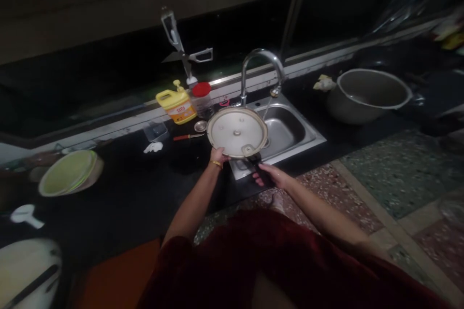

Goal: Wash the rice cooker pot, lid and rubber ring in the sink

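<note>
A round steel pressure-cooker lid (237,133) is held tilted over the left side of the steel sink (290,128). My left hand (218,155), with a gold bangle at the wrist, grips the lid's lower left rim. My right hand (270,176) is closed around the lid's black handle (258,164), which points toward me. A thin stream of water runs from the curved tap (263,65) into the basin to the right of the lid.
On the dark counter behind the sink stand a yellow soap bottle (176,102) and a red-capped jar (202,99). A large steel pot (368,94) sits at right, a stack of plates (68,172) at left. A white appliance (25,270) is at lower left.
</note>
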Action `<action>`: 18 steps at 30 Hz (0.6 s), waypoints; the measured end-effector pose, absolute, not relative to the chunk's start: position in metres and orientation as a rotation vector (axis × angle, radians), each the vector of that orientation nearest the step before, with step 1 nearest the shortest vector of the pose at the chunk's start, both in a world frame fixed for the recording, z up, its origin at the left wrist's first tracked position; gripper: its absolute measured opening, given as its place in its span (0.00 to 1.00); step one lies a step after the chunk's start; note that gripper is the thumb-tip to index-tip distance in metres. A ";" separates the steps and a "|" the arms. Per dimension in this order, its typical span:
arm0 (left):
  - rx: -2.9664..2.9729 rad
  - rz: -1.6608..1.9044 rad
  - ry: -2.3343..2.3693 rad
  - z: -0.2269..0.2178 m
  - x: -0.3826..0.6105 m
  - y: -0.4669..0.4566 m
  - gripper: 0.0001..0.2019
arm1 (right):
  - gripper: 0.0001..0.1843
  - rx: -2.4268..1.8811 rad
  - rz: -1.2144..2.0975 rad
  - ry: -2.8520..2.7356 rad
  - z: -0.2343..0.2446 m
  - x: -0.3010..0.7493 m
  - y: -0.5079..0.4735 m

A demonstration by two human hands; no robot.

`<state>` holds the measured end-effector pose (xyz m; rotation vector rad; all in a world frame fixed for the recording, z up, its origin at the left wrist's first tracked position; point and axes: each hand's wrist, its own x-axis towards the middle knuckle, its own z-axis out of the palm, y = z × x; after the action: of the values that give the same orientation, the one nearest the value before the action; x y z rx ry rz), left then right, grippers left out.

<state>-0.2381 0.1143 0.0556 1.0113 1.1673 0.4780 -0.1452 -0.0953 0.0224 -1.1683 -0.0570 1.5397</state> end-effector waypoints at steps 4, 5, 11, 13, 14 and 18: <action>1.036 0.219 1.068 0.033 -0.175 0.088 0.13 | 0.10 -1.017 1.615 0.049 0.009 -0.094 -0.124; 1.035 0.179 1.065 0.028 -0.162 0.083 0.12 | 0.10 -0.988 1.586 0.076 0.006 -0.082 -0.130; 1.360 -0.169 1.126 -0.010 -0.108 0.082 0.25 | 0.15 -1.064 1.590 0.193 -0.005 -0.010 -0.155; 1.654 -0.203 1.210 -0.025 -0.100 0.089 0.24 | 0.16 -1.147 1.622 0.224 -0.007 0.013 -0.157; 1.763 -0.199 1.249 -0.032 -0.097 0.092 0.20 | 0.16 -1.185 1.650 0.229 -0.008 0.024 -0.156; 1.874 -0.173 1.368 -0.054 -0.095 0.097 0.18 | 0.15 -1.287 1.730 0.207 -0.007 0.051 -0.142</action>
<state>-0.0954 0.0967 -0.0544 1.8740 1.3681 -0.1728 0.0513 -0.1416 -0.0067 -1.2872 0.2074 1.7295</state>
